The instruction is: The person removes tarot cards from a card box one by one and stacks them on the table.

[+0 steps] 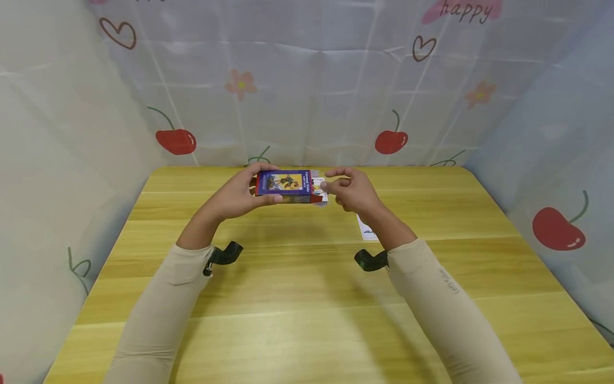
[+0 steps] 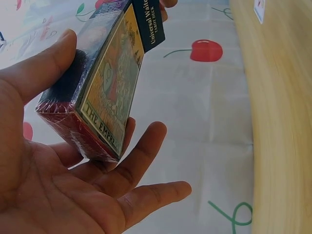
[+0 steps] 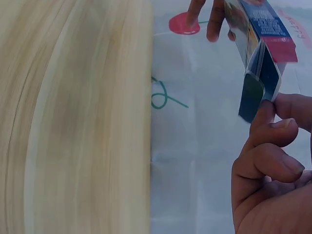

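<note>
My left hand [image 1: 237, 193] grips a tarot card box [image 1: 283, 184] by its closed end, thumb along one long edge and fingers on the other. The box is held up over the back of the table, its open end facing right with the flaps spread. A card [image 1: 318, 188] with a picture on it sticks out of that end. At the opening my right hand [image 1: 354, 191] pinches the card's edge between thumb and index finger, the other fingers curled. In the left wrist view the box [image 2: 109, 80] shows a panel lettered "The Empress".
Another white card [image 1: 366, 230] lies on the wooden table [image 1: 288, 320], partly hidden behind my right forearm. A hanging cloth [image 1: 316, 106] printed with cherries, hearts and flowers stands behind the table. Black mounts [image 1: 227, 253] sit on both wrists.
</note>
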Motion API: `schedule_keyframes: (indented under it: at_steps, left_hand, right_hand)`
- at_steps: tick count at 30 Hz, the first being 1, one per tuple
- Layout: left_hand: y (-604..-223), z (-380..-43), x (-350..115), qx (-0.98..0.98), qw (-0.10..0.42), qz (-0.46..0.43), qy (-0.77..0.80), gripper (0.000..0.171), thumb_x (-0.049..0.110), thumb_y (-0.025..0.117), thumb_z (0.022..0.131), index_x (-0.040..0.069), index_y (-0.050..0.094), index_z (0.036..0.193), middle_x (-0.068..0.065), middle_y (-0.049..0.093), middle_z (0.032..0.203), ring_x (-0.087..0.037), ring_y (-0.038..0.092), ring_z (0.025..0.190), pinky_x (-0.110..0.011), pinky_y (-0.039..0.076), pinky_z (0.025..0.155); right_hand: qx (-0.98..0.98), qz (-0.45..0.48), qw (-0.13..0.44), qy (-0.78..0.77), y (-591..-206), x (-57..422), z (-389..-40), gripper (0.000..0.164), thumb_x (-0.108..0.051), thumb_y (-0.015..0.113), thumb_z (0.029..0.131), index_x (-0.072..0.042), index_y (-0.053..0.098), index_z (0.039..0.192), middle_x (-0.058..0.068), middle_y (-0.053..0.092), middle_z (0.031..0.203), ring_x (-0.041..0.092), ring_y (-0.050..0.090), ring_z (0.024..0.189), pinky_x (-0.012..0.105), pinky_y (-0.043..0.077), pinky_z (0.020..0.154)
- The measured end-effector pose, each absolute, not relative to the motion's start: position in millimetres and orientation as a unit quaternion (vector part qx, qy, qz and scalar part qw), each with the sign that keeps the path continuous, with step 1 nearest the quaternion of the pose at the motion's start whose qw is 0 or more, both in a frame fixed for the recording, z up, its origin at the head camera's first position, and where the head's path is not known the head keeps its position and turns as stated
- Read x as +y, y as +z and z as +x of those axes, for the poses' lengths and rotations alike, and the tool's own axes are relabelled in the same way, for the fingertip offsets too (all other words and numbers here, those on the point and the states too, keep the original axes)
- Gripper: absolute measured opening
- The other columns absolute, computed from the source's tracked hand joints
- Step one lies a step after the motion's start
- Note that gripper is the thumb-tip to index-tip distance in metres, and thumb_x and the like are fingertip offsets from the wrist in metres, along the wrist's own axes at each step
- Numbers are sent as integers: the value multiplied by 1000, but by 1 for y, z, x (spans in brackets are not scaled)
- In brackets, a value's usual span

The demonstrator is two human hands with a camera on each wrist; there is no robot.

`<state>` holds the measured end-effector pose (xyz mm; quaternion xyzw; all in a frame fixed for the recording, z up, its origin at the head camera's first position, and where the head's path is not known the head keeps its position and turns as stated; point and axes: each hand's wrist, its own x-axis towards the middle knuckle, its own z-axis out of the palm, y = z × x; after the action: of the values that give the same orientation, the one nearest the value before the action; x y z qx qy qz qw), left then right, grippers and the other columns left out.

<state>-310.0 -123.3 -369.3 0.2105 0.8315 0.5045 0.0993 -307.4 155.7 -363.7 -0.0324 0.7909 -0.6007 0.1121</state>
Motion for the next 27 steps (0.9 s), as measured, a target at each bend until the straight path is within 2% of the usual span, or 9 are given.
schedule_keyframes:
  at_steps: [4, 8, 12, 15, 20, 27]
  left_hand:
    - [-369, -311, -123, 832, 98, 213, 504, 68, 29, 78, 85, 14, 42, 142, -9, 48, 136, -28, 55, 118, -42, 54, 93]
    - [-370, -311, -123, 831, 100, 217, 502, 69, 30, 78, 86, 14, 42, 142, -9, 48, 136, -27, 55, 116, -41, 55, 92]
    - [-371, -311, -123, 832, 101, 215, 500, 69, 29, 78, 86, 15, 42, 143, -9, 48, 136, -27, 55, 116, -41, 55, 92]
    - [-372, -311, -122, 834, 100, 213, 500, 69, 29, 78, 86, 15, 42, 142, -9, 49, 135, -27, 55, 116, -41, 55, 92]
    - [-372, -311, -122, 833, 98, 216, 500, 68, 29, 78, 86, 14, 42, 142, -10, 49, 135, -27, 55, 117, -42, 54, 93]
    - [-373, -312, -122, 835, 100, 215, 497, 70, 30, 78, 85, 14, 41, 143, -9, 47, 137, -28, 55, 117, -42, 55, 93]
  right_hand:
    - [781, -14, 115, -614, -366, 165, -307, 38, -23, 65, 96, -9, 52, 129, -7, 63, 77, 11, 27, 48, 26, 21, 46]
    - [775, -5, 124, -620, -367, 168, -307, 37, -26, 61, 98, -11, 54, 131, -4, 61, 85, 11, 30, 48, 25, 22, 46]
    - [777, -24, 135, -615, -368, 170, -306, 36, -25, 60, 99, -16, 58, 134, -4, 46, 67, 13, 28, 49, 26, 21, 46]
    - [780, -43, 139, -609, -369, 174, -306, 37, -22, 59, 100, -14, 58, 136, -5, 31, 58, 13, 25, 49, 26, 20, 47]
    - [788, -59, 140, -597, -372, 183, -304, 37, -21, 57, 101, -14, 58, 137, -6, 29, 58, 12, 24, 49, 26, 21, 46]
    - [798, -56, 118, -588, -377, 194, -301, 36, -19, 58, 100, -15, 58, 136, -5, 33, 58, 12, 29, 48, 27, 26, 47]
